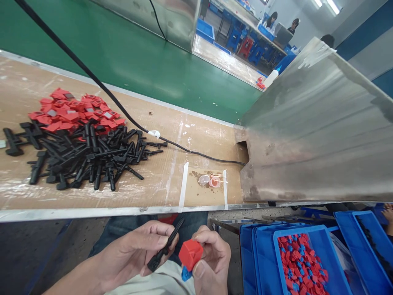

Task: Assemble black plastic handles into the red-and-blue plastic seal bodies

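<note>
Below the bench's front edge, my left hand (pixel 147 246) holds a long black plastic part (pixel 166 248), tilted up to the right. Beside it on the right, my right hand (pixel 213 256) grips a red block-shaped piece (pixel 190 254) with a blue bit (pixel 186 273) at its lower end. A small gap separates the black part from the red piece. On the bench at the left, a heap of red pieces (pixel 70 112) lies behind a pile of black parts (pixel 89 157).
A small cup of pinkish liquid (pixel 214 182) and a clear cup (pixel 204 179) sit near the bench edge. A black cable (pixel 119 104) crosses the bench. A metal panel (pixel 307 135) rises at right, above blue bins (pixel 273 246). People sit in the background.
</note>
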`<state>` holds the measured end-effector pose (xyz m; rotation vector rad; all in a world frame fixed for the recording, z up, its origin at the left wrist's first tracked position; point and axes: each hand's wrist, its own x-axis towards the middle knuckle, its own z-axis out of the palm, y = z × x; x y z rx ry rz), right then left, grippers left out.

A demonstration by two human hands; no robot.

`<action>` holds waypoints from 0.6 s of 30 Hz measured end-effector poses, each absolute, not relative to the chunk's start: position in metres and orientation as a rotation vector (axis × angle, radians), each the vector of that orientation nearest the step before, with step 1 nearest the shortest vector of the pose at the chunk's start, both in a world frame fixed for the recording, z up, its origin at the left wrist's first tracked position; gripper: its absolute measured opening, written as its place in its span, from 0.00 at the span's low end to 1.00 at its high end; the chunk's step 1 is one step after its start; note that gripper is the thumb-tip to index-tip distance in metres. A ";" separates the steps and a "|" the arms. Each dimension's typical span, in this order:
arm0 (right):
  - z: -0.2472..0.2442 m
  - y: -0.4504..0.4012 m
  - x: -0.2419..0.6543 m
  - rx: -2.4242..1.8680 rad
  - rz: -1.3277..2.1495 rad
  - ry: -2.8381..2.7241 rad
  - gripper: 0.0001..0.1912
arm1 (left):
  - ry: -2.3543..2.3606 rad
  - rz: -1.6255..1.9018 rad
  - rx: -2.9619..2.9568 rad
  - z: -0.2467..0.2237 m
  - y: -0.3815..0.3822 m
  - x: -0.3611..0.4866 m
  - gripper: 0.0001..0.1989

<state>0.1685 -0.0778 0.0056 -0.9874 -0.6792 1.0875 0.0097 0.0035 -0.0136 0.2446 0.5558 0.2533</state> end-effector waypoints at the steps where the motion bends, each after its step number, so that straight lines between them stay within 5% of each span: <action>1: 0.006 -0.078 0.168 -0.993 1.086 -0.673 0.15 | 0.557 0.256 0.246 -0.014 0.003 0.010 0.24; 18: -0.003 -0.077 0.169 -1.017 1.087 -0.648 0.15 | 0.629 0.306 0.210 -0.017 0.001 0.009 0.25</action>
